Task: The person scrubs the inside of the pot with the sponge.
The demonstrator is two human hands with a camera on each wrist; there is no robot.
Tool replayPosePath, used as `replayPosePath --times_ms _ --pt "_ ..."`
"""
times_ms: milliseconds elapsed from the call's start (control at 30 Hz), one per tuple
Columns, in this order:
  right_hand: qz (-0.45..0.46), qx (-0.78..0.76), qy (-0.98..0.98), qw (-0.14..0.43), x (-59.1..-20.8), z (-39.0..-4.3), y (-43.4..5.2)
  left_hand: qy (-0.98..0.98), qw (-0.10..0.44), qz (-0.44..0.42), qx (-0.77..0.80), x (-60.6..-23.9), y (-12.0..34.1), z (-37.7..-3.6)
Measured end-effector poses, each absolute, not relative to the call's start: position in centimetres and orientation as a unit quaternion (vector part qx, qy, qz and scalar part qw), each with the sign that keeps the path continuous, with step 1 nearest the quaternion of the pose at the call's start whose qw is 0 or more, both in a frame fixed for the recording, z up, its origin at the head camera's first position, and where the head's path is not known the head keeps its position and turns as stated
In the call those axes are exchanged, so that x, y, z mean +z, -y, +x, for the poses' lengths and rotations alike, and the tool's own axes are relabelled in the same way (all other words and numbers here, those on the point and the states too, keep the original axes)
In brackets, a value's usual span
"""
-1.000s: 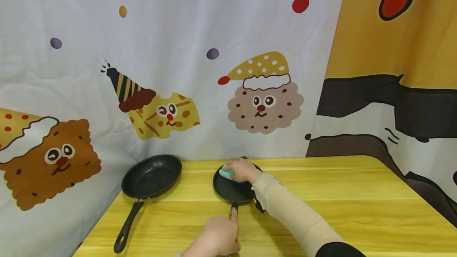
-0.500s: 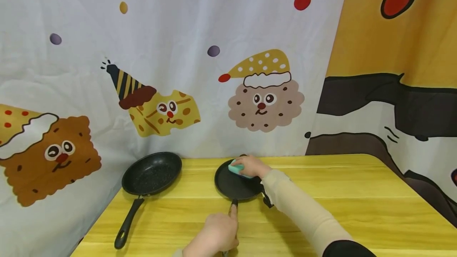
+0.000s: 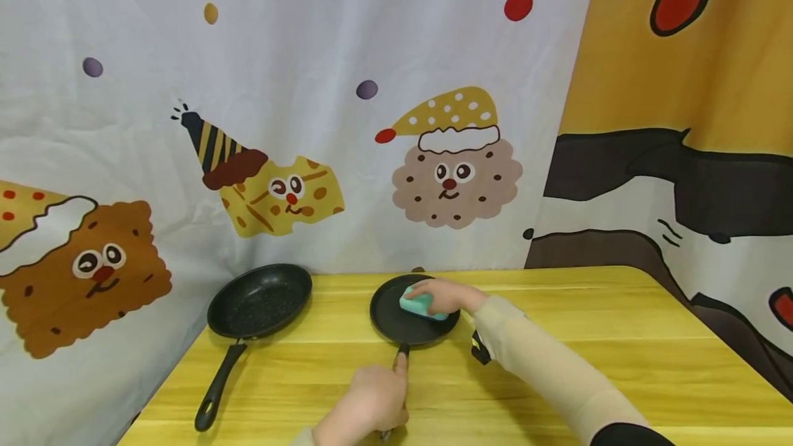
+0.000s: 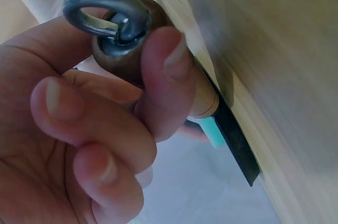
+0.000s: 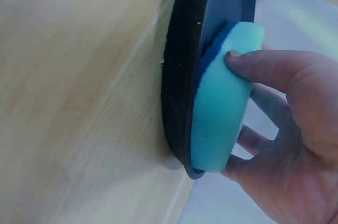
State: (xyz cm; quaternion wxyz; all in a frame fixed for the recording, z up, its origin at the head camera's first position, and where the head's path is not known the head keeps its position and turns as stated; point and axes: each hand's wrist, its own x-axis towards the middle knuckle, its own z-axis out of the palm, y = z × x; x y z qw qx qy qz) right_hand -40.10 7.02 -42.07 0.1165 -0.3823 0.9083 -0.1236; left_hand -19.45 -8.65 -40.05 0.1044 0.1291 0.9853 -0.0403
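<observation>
A small, shallow black frying pan lies on the table, its handle toward me. My left hand holds that handle, with the index finger stretched along it. The left wrist view shows the handle's wooden end and a metal hanging ring, thumb and fingers curled around it. In my right hand is a turquoise sponge, pressed flat on the pan's inner surface. Its dark blue scouring side faces the pan, as the right wrist view shows. Thumb and fingers grip opposite sides of the sponge.
To the left, a larger, deeper black frying pan stands on the yellow wooden table, its black handle pointing toward me. A white curtain with cartoon prints hangs right behind the table's back edge.
My right hand has slid the sponge rightward and slightly nearer across the pan, from its back left part to the middle right. The left hand keeps its grip on the handle.
</observation>
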Motion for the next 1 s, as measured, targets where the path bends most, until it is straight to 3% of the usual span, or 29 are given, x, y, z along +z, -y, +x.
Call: replayPosePath --times_ms 400,667,1000 --pt "-0.422 -0.144 -0.887 0.12 -42.2 -37.9 -7.3 -0.983 0.104 0.149 -0.012 -40.0 9.1 -19.7" --pt "-0.46 -0.127 -0.872 0.108 -41.8 -36.9 -5.3 -0.978 0.102 0.181 0.01 -39.8 9.5 -19.8" --pt "-0.444 -0.112 -0.886 0.076 -42.5 -36.5 -2.8 -0.975 0.112 0.189 0.028 -39.7 9.8 -20.0"
